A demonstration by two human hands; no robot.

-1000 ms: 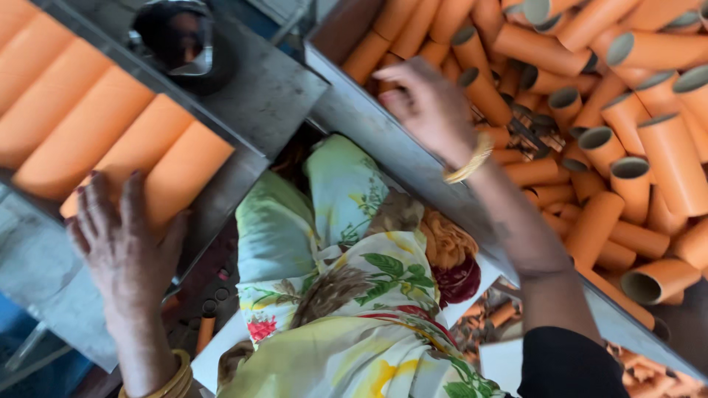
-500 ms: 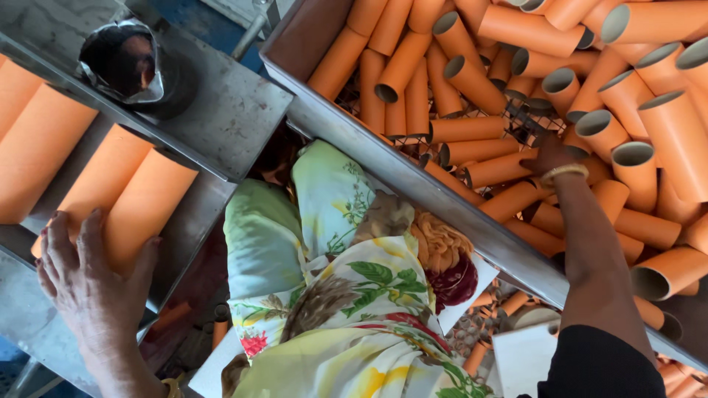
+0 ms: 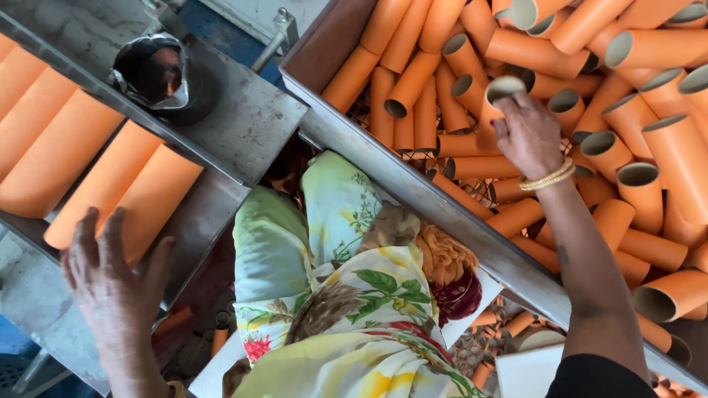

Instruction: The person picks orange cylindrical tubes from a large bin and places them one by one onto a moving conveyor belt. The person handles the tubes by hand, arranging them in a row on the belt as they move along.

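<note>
Nearest, a floral cloth (image 3: 346, 309) in green, yellow and white is draping over the person's lap, filling the gap between two metal surfaces. To the near left, the left hand (image 3: 114, 284) is resting palm-down with its fingers spread loose and gripping nothing, the fingertips lying against the near end of an orange tube (image 3: 129, 195) that is lying in a metal tray (image 3: 243, 129). More of the same long orange tubes are lying side by side to the left of it in that tray. Farther back on the tray's flat ledge, a dark round container (image 3: 158, 74) lined with shiny plastic is sitting upright. On the right, the right arm is stretching across the steel rim of a large metal bin (image 3: 413, 191), a gold bangle (image 3: 547, 177) sitting at the wrist. The right hand (image 3: 527, 133) is closing its fingers around the upper end of a short orange tube (image 3: 495, 103), which is standing tilted above the heap near the middle of the bin. Around and beyond it, a loose pile of hollow orange tubes (image 3: 627, 147) is filling the bin to its far right corner, many showing their open pale ends.
</note>
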